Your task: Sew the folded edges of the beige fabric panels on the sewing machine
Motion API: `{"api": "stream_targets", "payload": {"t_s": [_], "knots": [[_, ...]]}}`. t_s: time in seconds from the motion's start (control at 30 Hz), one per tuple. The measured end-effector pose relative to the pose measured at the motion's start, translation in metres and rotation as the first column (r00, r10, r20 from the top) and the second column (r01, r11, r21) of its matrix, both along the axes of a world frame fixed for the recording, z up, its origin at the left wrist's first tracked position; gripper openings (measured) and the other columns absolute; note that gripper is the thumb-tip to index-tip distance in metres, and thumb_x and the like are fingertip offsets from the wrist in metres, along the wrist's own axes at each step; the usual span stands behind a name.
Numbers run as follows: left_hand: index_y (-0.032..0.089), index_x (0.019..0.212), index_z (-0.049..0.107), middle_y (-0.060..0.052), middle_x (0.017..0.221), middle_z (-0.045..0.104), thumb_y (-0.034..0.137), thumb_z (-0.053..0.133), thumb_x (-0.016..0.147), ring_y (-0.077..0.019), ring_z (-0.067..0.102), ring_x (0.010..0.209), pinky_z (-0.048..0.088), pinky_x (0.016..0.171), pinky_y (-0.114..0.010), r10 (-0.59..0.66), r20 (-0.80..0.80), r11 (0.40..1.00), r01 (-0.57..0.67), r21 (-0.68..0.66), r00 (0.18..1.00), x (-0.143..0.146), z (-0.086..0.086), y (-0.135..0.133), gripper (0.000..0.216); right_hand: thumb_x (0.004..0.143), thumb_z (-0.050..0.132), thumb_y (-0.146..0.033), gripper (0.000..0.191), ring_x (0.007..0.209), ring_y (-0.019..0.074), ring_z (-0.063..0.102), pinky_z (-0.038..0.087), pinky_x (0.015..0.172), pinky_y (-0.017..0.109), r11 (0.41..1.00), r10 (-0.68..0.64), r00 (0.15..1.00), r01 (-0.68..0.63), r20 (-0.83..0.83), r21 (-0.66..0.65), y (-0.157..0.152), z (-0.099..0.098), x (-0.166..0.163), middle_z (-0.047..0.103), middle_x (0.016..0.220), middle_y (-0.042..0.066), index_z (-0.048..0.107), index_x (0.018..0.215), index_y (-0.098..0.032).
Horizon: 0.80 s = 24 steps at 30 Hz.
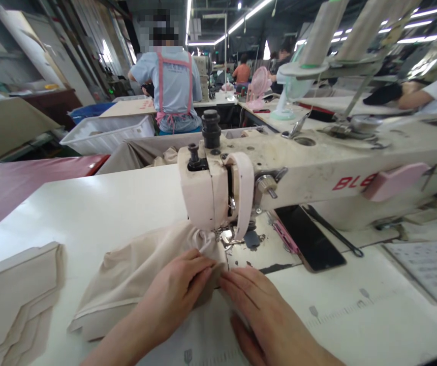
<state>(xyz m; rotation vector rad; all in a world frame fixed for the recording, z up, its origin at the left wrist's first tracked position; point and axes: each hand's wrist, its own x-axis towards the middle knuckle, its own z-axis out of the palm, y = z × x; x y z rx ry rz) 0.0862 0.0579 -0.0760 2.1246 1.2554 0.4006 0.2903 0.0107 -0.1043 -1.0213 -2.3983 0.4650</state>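
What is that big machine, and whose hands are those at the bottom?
The picture comes from a camera worn on a person's head, so it looks down at that person's own two hands. The big cream machine is a sewing machine, standing on a white table. The left hand and the right hand lie flat on a piece of beige cloth, pressing it down just in front of the needle. Neither hand wraps around anything. At the left edge lies a stack of more beige pieces. To the right of the needle rests a dark phone. Farther back, another person in a pink apron sits at another table, facing away.
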Motion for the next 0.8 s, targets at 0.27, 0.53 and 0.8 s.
{"api": "stream_targets", "payload": {"t_s": [0.27,0.53,0.8], "knots": [[0.016,0.107,0.058,-0.006,0.092,0.06,0.03,0.027,0.1,-0.0225,0.054,0.085,0.05,0.074,-0.037,-0.194,-0.077,0.945,0.207,0.252,0.978,0.011,-0.022,-0.007,0.034,0.08,0.052,-0.009,0.056,0.125,0.0279,0.042,0.034,0.113,0.041,0.975,0.09,0.99,-0.066,0.105,-0.214,0.011,0.023,0.003,0.054,0.135,0.015,0.049,0.136,-0.004],[0.015,0.116,0.051,-0.005,0.085,0.06,0.028,0.027,0.1,-0.0208,0.053,0.076,0.049,0.064,-0.032,-0.169,-0.167,0.844,0.231,0.485,0.971,0.009,-0.039,-0.011,0.031,0.082,0.053,-0.008,0.049,0.119,0.0251,0.049,0.039,0.108,0.034,0.953,0.202,0.975,-0.174,0.093,-0.25,0.028,0.024,0.013,0.059,0.128,0.014,0.055,0.131,-0.006],[0.019,0.107,0.061,-0.005,0.091,0.063,0.03,0.032,0.1,-0.0169,0.058,0.083,0.053,0.077,-0.028,-0.057,-0.121,0.862,0.11,0.495,0.991,0.008,-0.044,0.017,0.031,0.082,0.048,-0.01,0.053,0.118,0.0277,0.049,0.042,0.103,0.044,0.983,0.137,0.988,-0.127,0.069,-0.131,0.046,0.012,0.013,0.054,0.136,0.009,0.05,0.135,-0.013]]}}
